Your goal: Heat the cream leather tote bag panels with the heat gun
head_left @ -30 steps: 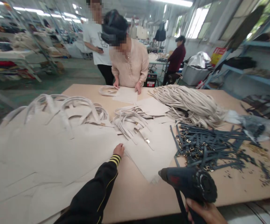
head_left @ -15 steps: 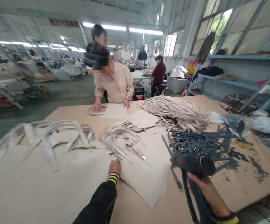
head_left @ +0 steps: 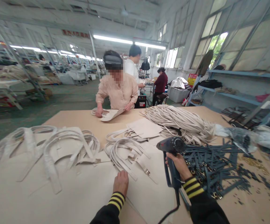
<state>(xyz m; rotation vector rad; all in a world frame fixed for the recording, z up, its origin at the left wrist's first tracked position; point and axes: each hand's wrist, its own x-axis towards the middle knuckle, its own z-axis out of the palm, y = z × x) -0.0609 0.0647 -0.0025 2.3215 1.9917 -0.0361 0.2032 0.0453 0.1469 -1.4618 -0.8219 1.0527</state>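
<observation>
My right hand [head_left: 178, 165] grips the handle of a dark heat gun [head_left: 172, 144], its nozzle aimed left over the beige panels and its cord hanging down. My left hand [head_left: 120, 182] has its fingers curled down at the edge of a stack of beige panels [head_left: 155, 174]; the fingertips are hidden. Just beyond that hand, looped beige straps [head_left: 119, 152] and a short tab with a metal clasp [head_left: 143, 165] lie on the stack. To the left spreads another large beige panel [head_left: 43, 193], with curved handles [head_left: 48, 155] along its far end.
A heap of beige straps [head_left: 179, 121] lies at the back right. Dark straps with buckles [head_left: 209, 165] and small loose parts [head_left: 267, 186] cover the table's right side. Across the table [head_left: 67, 116] a co-worker [head_left: 117, 93] handles a beige piece [head_left: 112, 114]. Plastic bags [head_left: 265, 137] sit far right.
My right hand has moved up and left with the heat gun, nearer the panel stack. My left hand stays at the stack's edge. The co-worker across the table has lifted the beige piece's edge.
</observation>
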